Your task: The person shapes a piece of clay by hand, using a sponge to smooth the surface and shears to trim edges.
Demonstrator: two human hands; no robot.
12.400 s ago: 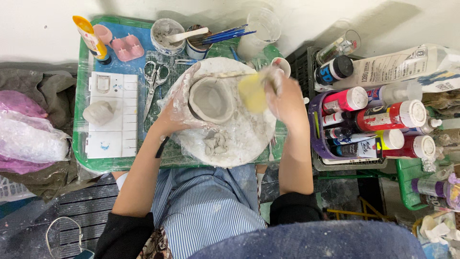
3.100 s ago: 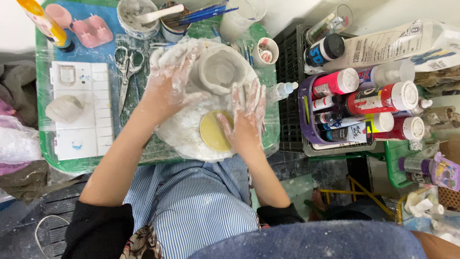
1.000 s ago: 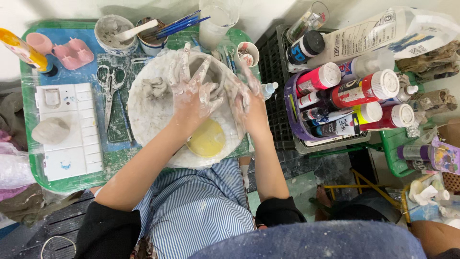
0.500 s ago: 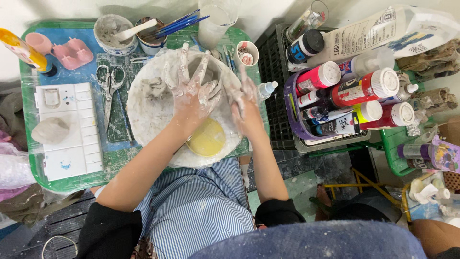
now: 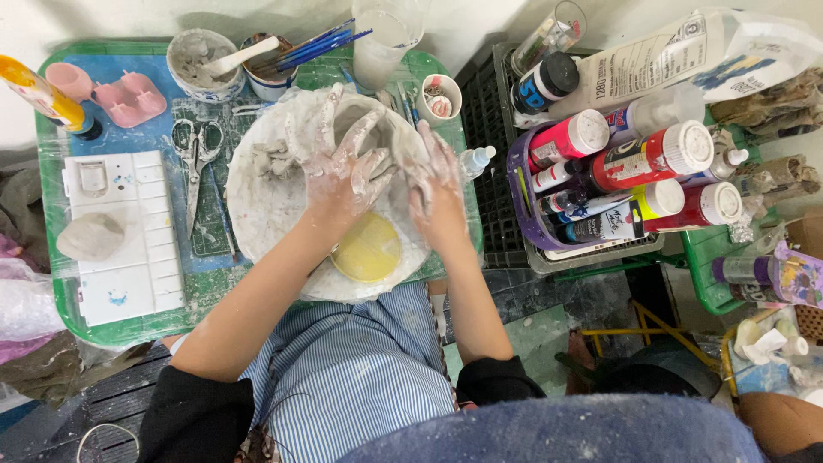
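Observation:
A grey clay pot stands on a round white board wrapped in plastic, mostly hidden by my hands. My left hand, smeared with wet clay, lies over the pot's near side with its fingers spread across the wall and rim. My right hand, also clay-coated, cups the pot's right side. A round yellow sponge lies on the board just below my left wrist, touching neither hand.
The board sits on a green tray with a white palette, a clay lump, scissors, a slip bowl, a brush cup and a water cup. To the right, a purple basket holds paint bottles.
My right hand left the yellow sponge and rose to the pot's right side. My left hand slid over the pot's front. In the last half second the hands barely shifted.

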